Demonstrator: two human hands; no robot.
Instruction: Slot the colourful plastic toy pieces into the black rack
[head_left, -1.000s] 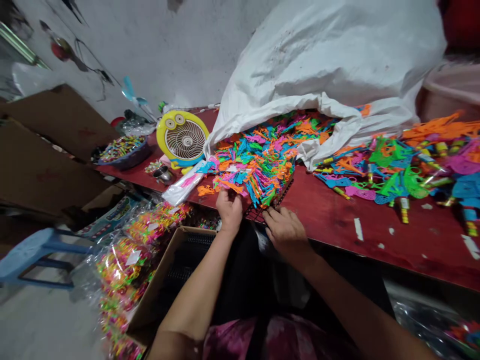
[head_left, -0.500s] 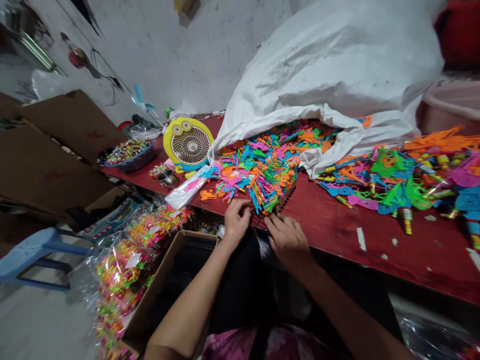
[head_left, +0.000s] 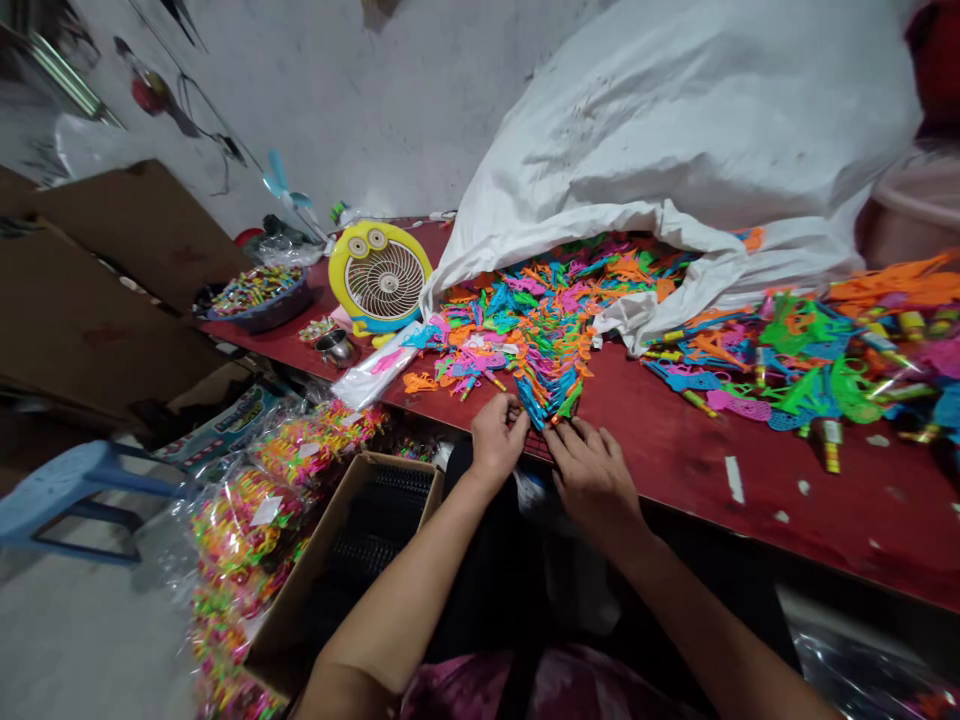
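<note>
My left hand (head_left: pixel 498 436) is at the table's front edge, its thumb and fingers curled together beside a row of plastic pieces; what they hold, if anything, is hidden. My right hand (head_left: pixel 594 478) lies just to the right, fingers stretched and slightly spread, tips touching the near end of a black grid-like rack (head_left: pixel 537 446). Slim blue, orange and green plastic pieces (head_left: pixel 551 385) stand in dense slanting rows on the rack. Behind them, a loose heap of similar bright pieces (head_left: pixel 540 285) spills from a big white sack (head_left: pixel 675 110).
Colourful toys with yellow tubes (head_left: pixel 795 360) lie on the red table (head_left: pixel 675 440) at right. Leftward are a yellow fan (head_left: pixel 386 280), a metal cup (head_left: pixel 336 348) and a filled basin (head_left: pixel 259 318). Below stand a carton of black combs (head_left: pixel 300 590), bagged goods (head_left: pixel 247 520) and a blue stool (head_left: pixel 67 490).
The view has shifted slightly, so both hands appear a little further right. They stay at the rack's near end, left fingers still curled.
</note>
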